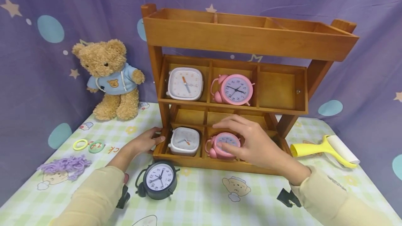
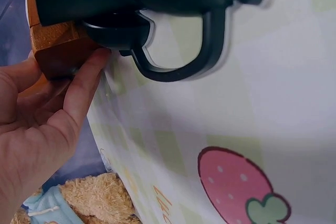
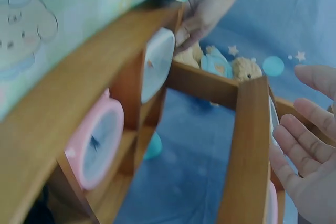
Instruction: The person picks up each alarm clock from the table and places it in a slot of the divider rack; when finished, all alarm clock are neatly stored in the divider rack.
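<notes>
A three-tier wooden shelf (image 1: 248,39) stands on the table. Its middle tier holds a white square clock (image 1: 184,83) and a pink alarm clock (image 1: 236,89). On the bottom tier sit a second white clock (image 1: 184,141) and a second pink alarm clock (image 1: 220,147). My right hand (image 1: 251,142) hovers just over that lower pink clock with its fingers (image 3: 310,145) spread and straight, gripping nothing. My left hand (image 1: 146,142) holds the shelf's lower left corner (image 2: 58,51), thumb on the front. A black alarm clock (image 1: 159,175) stands on the table in front of the shelf.
A teddy bear (image 1: 110,79) sits at the back left. Purple yarn (image 1: 64,165), a yellow ring (image 1: 80,144) and a green ring (image 1: 96,146) lie at the left. A yellow lint roller (image 1: 326,149) lies right of the shelf. A purple curtain hangs behind.
</notes>
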Action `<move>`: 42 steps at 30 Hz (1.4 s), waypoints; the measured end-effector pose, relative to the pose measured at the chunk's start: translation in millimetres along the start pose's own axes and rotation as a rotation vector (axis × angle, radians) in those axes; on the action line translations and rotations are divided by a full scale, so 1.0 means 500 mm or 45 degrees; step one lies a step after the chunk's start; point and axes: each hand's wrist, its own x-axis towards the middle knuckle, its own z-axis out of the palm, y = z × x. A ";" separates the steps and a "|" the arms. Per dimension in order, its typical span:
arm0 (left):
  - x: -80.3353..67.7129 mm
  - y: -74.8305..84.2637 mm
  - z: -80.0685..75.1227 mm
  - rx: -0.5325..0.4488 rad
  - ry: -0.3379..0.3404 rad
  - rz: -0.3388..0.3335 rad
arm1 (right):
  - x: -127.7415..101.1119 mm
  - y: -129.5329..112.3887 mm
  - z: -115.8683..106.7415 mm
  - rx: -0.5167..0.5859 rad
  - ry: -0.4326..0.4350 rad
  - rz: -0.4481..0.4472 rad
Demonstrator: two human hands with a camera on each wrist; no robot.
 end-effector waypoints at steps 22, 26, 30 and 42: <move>-0.003 0.005 0.002 -0.013 -0.004 -0.003 | -0.032 -0.020 0.175 0.307 -0.312 0.209; -0.002 0.003 0.003 -0.011 -0.001 0.004 | -0.039 -0.019 0.208 0.349 -0.352 0.224; -0.002 0.002 0.004 -0.008 0.001 0.016 | -0.041 -0.019 0.236 0.377 -0.412 0.294; -0.003 0.001 0.003 -0.005 -0.003 0.006 | -0.020 -0.039 0.300 0.298 -0.520 0.420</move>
